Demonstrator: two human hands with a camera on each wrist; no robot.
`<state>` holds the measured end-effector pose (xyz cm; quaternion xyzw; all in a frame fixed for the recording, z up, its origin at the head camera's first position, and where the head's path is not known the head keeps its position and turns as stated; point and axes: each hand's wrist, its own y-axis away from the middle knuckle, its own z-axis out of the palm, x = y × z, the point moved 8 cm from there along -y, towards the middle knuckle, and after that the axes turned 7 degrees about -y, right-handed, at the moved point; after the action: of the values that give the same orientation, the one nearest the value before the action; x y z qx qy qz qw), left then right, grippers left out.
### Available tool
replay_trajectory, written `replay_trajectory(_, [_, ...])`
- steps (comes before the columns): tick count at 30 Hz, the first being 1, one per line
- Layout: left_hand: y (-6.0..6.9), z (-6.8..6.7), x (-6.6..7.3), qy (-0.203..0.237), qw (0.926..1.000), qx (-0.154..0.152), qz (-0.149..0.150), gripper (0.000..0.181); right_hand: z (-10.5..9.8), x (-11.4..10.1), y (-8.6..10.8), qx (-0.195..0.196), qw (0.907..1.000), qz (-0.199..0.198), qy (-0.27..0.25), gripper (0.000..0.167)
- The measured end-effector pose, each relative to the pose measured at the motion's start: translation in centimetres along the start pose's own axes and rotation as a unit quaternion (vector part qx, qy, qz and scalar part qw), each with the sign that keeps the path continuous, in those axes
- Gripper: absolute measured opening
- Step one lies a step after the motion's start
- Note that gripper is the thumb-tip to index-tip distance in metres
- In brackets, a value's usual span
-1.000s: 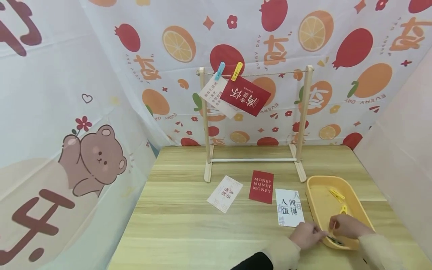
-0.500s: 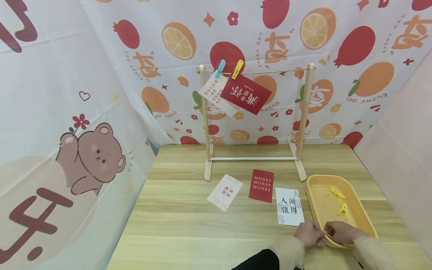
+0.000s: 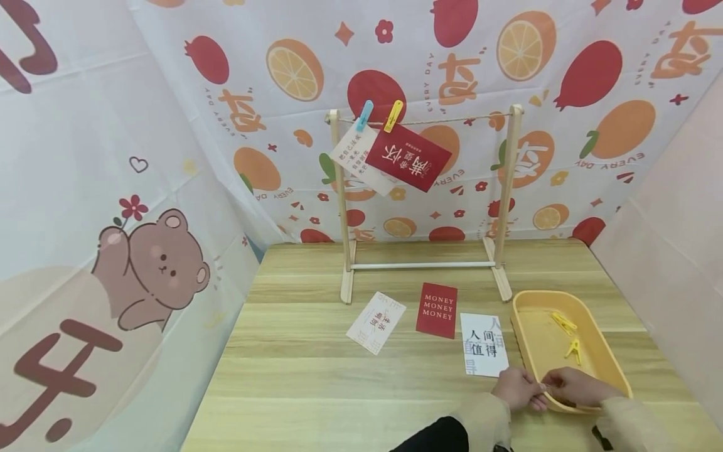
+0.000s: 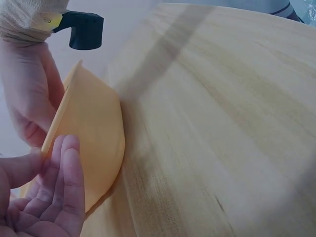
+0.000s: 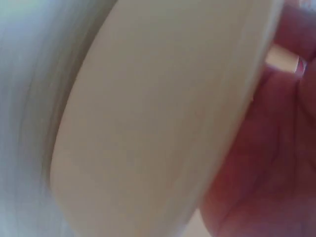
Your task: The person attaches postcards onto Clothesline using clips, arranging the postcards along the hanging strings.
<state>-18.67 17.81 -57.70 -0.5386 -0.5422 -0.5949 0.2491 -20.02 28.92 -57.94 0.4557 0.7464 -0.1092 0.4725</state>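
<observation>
Brought nearer the left hand [image 3: 516, 388], by which a shallow, round-cornered yellow tray [image 3: 540, 342] near the right edge of the table [image 3: 361, 395] is pinched at its rim, is the right hand [image 3: 578, 387], its hold unclear.

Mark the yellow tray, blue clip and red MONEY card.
Yellow tray [image 3: 542, 342]: head view, bare inside floor.
Blue clip [image 3: 364, 115]: head view, middle of its body.
Red MONEY card [image 3: 437, 311]: head view, printed face.
</observation>
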Motion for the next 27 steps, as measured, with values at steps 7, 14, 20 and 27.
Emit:
replay_trajectory(7, [-0.2, -0.1, 0.2, -0.014, 0.9999, -0.002, 0.003, 0.021, -2.1, -0.4, 0.7, 0.125, 0.9866, 0.101, 0.028, 0.016])
replay_trajectory(14, [-0.2, 0.0, 0.0, -0.022, 0.9998, -0.002, -0.002, 0.021, -4.2, -1.4, 1.3, 0.225, 0.9688, 0.076, 0.069, 0.022])
replay_trajectory(20, [-0.1, 0.1, 0.1, -0.015, 0.9999, -0.005, 0.0, 0.021, -5.5, -1.8, 1.9, 0.297, 0.9479, 0.078, 0.085, 0.032])
replay_trajectory(27, [-0.1, 0.1, 0.4, -0.028, 0.9996, -0.002, 0.006, 0.021, -6.6, -3.4, 2.8, 0.396, 0.909, 0.033, 0.125, 0.011])
